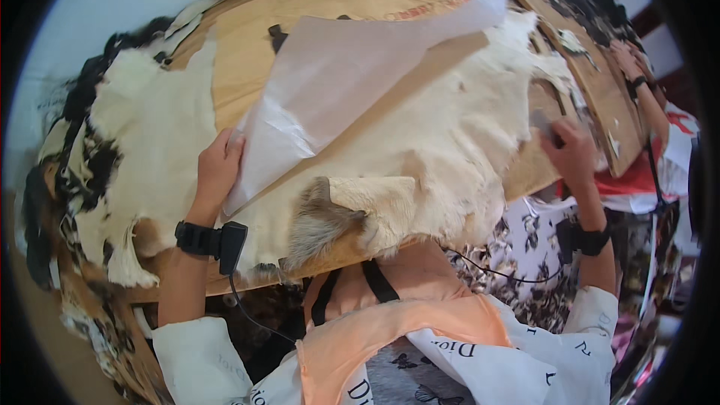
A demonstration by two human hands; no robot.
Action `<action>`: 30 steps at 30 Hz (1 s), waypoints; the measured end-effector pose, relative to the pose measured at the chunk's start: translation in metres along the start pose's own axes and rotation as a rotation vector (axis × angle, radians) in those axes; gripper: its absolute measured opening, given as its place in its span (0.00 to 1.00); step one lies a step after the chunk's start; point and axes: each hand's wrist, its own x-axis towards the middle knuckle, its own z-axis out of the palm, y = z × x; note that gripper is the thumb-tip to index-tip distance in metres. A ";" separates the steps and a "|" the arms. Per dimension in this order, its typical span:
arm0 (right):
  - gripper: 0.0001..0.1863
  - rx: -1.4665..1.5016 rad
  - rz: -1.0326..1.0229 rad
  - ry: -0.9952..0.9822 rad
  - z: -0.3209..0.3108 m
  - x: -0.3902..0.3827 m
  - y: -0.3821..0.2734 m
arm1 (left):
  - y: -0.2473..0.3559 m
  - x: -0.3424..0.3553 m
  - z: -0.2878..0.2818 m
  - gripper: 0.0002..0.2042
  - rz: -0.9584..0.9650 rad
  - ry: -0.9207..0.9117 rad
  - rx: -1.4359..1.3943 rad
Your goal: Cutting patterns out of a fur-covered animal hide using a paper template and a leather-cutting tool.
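A large cream animal hide (442,127) lies flesh side up over a wooden board, its near edge folded to show grey-brown fur (324,226). Across it stretches a whitish, translucent sheet (337,67), lifted and bent, its far corner raised. My left hand (223,161) is closed on the sheet's left edge, thumb on top. Beyond it lies a tan paper sheet (247,60) with red print. Near the hide's right edge, my right hand (571,148) is closed around a small, flat greyish thing (541,124), blurred so that its kind is unclear.
Black-and-white fur pieces (97,150) line the board's left rim. At the right stands another wooden board (581,82) with fur scraps, where a co-worker's hand (626,60) rests. A thin black cable (259,315) hangs from the device on my left wrist.
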 end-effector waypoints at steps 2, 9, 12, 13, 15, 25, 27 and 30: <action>0.08 0.184 -0.080 -0.148 0.006 -0.003 -0.055 | -0.007 -0.001 0.001 0.13 -0.012 -0.026 -0.096; 0.13 0.381 -0.411 -0.383 0.042 -0.030 -0.195 | -0.018 -0.001 0.009 0.14 -0.015 -0.057 -0.282; 0.14 0.281 -0.330 -0.460 0.054 -0.046 -0.210 | -0.020 -0.003 0.010 0.14 -0.003 -0.049 -0.298; 0.15 0.215 -0.287 -0.492 0.056 -0.050 -0.208 | -0.020 -0.004 0.009 0.15 -0.006 -0.048 -0.335; 0.15 0.164 -0.267 -0.528 0.047 -0.054 -0.201 | -0.020 -0.006 0.009 0.15 -0.003 -0.053 -0.423; 0.16 -0.024 -0.359 -0.603 0.016 -0.089 -0.153 | -0.028 -0.004 -0.007 0.15 0.009 -0.076 -0.608; 0.16 -0.067 -0.388 -0.613 0.018 -0.090 -0.154 | -0.022 -0.010 -0.018 0.14 -0.008 -0.056 -0.640; 0.16 -0.103 -0.418 -0.660 0.018 -0.099 -0.146 | 0.005 -0.031 -0.039 0.13 0.118 -0.174 -0.584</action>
